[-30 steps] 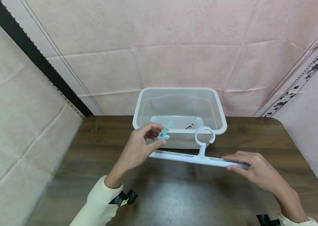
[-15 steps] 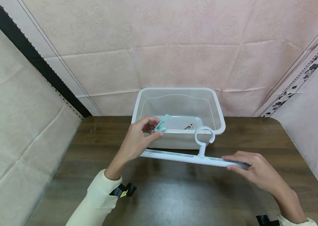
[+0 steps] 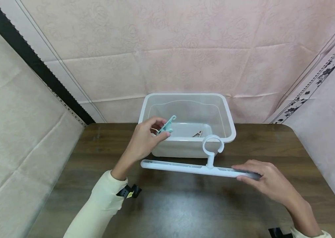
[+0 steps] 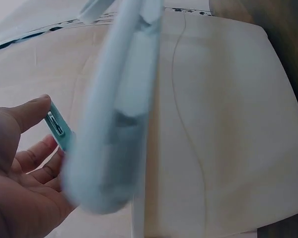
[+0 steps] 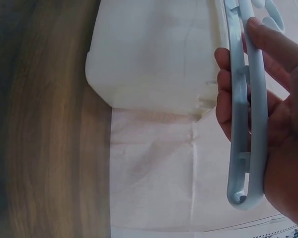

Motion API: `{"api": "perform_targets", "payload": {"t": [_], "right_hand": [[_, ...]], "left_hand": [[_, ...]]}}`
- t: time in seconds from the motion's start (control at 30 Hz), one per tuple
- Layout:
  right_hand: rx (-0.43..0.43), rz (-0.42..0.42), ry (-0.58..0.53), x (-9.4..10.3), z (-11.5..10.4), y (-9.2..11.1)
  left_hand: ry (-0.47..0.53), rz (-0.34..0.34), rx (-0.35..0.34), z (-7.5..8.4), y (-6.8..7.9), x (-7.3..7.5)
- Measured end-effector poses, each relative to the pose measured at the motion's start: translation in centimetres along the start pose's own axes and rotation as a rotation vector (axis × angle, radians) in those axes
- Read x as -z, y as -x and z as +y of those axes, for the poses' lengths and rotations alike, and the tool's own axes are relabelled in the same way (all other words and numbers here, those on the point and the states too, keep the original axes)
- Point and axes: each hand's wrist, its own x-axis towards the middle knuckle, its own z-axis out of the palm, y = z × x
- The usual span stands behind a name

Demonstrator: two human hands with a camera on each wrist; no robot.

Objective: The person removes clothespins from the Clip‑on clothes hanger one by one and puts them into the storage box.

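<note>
My left hand (image 3: 142, 140) pinches a teal clothespin (image 3: 167, 126) between thumb and fingers, above the near left rim of a pale plastic bin (image 3: 182, 148). My right hand (image 3: 270, 181) grips one end of a light blue hanger bar (image 3: 179, 168), which has an open hook (image 3: 213, 140) standing up from it. The hanger lies crosswise in front of the bin, raised above the table, and its free end points left below my left wrist. Close to the left wrist camera, that hanger end (image 4: 111, 148) looms large beside the clothespin (image 4: 58, 126).
Inside the bin, on its floor, lies something small and pointed (image 3: 198, 134), perhaps another clothespin. The bin stands at the back of a dark wooden table (image 3: 179, 208). Pale patterned cloth (image 3: 185, 69) hangs behind and on both sides.
My left hand has moved up and left with the clothespin, away from the hanger, whose left end now shows fully. The right hand still grips the hanger, nearly in place.
</note>
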Motion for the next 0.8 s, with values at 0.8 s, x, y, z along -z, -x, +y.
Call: {"api": "perform_targets", "payload": {"t": [0.8], "right_hand": [[-0.018,-0.030,-0.064,0.3,0.0,0.0]], "left_hand": [[-0.102,-0.086,0.077,-3.1,-2.9,-0.6]]}}
